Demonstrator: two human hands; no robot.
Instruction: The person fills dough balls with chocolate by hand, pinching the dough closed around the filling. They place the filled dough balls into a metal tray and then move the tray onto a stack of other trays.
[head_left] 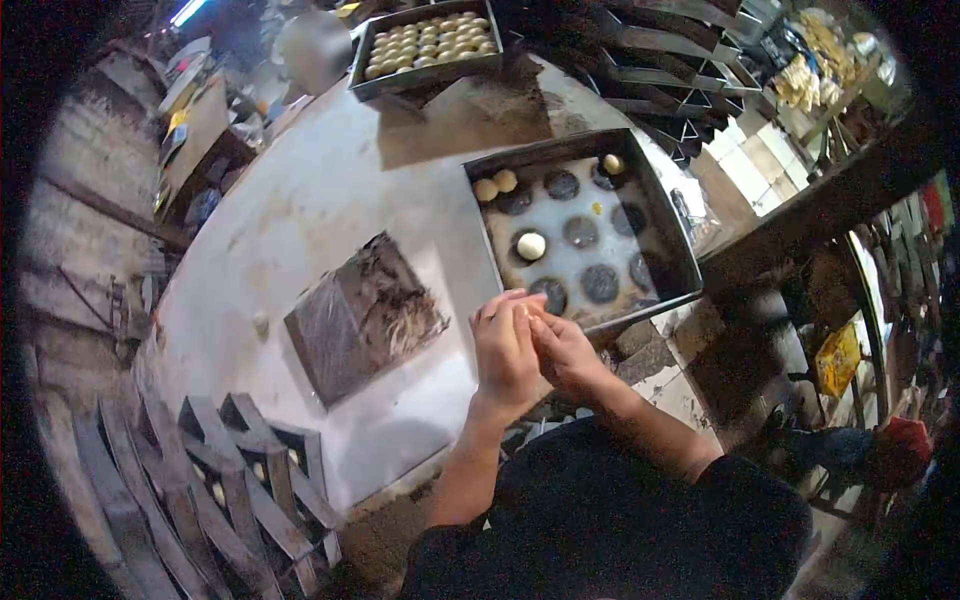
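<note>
My left hand (505,350) and my right hand (567,352) are pressed together just in front of a dark metal baking tray (678,250). A small pale piece of dough (524,312) shows between the fingers of both hands. The tray holds several round dough balls (531,245), two of them at its far left corner (495,185) and one at the far side (612,163), among dark round marks on its floor. Both hands hover above the near edge of the white floured worktable (320,190).
A second tray (425,62) filled with rows of dough balls stands at the table's far end. A dark rough slab (362,315) lies on the table to the left of my hands. Stacked empty metal trays (230,470) sit at lower left, more racks (660,70) at upper right.
</note>
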